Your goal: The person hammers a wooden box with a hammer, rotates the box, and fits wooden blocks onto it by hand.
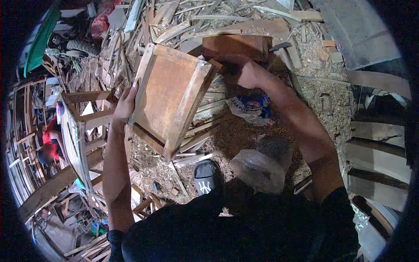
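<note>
My left hand (126, 104) is closed on the left edge of a framed wooden panel (168, 85), which looks like the underside of a drawer. The panel is tilted, with pale rails along its sides. My right hand (249, 75) is beyond the panel's far right corner, in front of a reddish-brown wooden box (238, 47). Shadow hides its fingers, so I cannot see what they touch.
Wood scraps and shavings cover the floor. A blue-and-white printed wrapper (253, 109) and a clear plastic bag (259, 168) lie below my right arm. A slatted wooden frame (83, 131) stands left, with a person in red (51, 139) beyond. Boards (377, 153) line the right.
</note>
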Demonstrator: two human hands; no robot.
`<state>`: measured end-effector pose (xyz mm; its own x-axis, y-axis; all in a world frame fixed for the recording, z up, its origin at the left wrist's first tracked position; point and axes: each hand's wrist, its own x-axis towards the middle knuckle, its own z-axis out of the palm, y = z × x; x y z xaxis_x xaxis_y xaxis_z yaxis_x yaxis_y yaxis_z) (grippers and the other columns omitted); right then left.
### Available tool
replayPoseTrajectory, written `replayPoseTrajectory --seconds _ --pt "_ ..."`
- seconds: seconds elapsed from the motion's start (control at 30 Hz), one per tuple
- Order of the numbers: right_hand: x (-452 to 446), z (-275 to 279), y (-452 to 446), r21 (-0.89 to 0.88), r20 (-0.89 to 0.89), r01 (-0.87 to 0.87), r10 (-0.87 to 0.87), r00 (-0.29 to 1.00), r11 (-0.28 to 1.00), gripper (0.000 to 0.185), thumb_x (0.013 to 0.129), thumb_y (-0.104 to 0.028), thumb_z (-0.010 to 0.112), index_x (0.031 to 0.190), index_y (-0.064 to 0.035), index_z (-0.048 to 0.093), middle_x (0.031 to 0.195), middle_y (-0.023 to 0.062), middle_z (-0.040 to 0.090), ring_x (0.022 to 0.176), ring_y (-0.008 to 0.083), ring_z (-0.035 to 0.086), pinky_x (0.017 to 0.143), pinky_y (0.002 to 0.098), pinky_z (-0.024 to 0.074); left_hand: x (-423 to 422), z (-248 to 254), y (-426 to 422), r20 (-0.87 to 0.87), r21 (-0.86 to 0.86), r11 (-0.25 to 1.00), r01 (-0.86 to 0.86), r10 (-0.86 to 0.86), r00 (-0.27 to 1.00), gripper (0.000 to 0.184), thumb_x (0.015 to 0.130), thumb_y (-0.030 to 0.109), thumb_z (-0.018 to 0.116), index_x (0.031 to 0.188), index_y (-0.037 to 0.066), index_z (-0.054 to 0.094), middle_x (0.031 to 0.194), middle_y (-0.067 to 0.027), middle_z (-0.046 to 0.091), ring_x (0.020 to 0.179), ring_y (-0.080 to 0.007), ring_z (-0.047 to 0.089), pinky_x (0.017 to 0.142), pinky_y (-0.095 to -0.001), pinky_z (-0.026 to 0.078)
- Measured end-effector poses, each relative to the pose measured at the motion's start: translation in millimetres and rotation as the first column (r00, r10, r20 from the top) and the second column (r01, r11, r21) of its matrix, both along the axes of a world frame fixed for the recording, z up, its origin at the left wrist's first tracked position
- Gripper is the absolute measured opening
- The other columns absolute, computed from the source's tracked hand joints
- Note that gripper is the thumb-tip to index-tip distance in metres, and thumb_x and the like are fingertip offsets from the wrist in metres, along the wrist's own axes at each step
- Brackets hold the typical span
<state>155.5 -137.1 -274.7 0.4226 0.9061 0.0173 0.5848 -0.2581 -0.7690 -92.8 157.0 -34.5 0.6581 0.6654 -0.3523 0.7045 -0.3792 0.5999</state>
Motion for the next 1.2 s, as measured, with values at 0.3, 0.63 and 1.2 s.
replayPoseTrajectory --seconds 0.3,0.63,1.2 --pt "-9.4 93.9 -10.4 0.434 -0.027 -0.101 0.125 0.992 0.895 0.047 0.083 -0.005 0.067 0.129 -0.0052 0.060 0.126 0.0175 0.064 0.116 0.0305 0.062 0.100 0.0398 0.0489 2.5 -1.8 1.3 0.037 -0.121 0.991 -0.049 0.054 0.998 0.068 0.099 0.058 0.051 0.124 -0.004 0.061 0.111 -0.0103 0.064 0.101 -0.0168 0.056 0.091 -0.0307 0.044" --pt "-10.4 105.2 -11.8 0.507 -0.074 -0.099 0.158 0.985 0.856 0.044 0.081 -0.009 0.066 0.125 -0.0071 0.063 0.121 0.0170 0.067 0.110 0.0328 0.064 0.101 0.0410 0.0487 -4.1 -2.9 11.8 -0.057 0.023 0.991 0.133 -0.132 0.990 0.069 0.099 0.057 0.049 0.129 -0.005 0.057 0.115 -0.0116 0.063 0.106 -0.0189 0.055 0.095 -0.0316 0.042" --pt "-5.3 51.5 0.4 0.263 -0.010 -0.049 0.054 0.998 0.963 0.049 0.082 -0.007 0.071 0.130 -0.0056 0.060 0.122 0.0159 0.067 0.108 0.0251 0.065 0.097 0.0366 0.0504 0.3 -6.4 12.2 -0.045 -0.048 0.998 -0.026 0.024 0.999 0.065 0.102 0.050 0.045 0.139 -0.003 0.051 0.128 -0.0135 0.061 0.115 -0.0201 0.055 0.099 -0.0317 0.042"
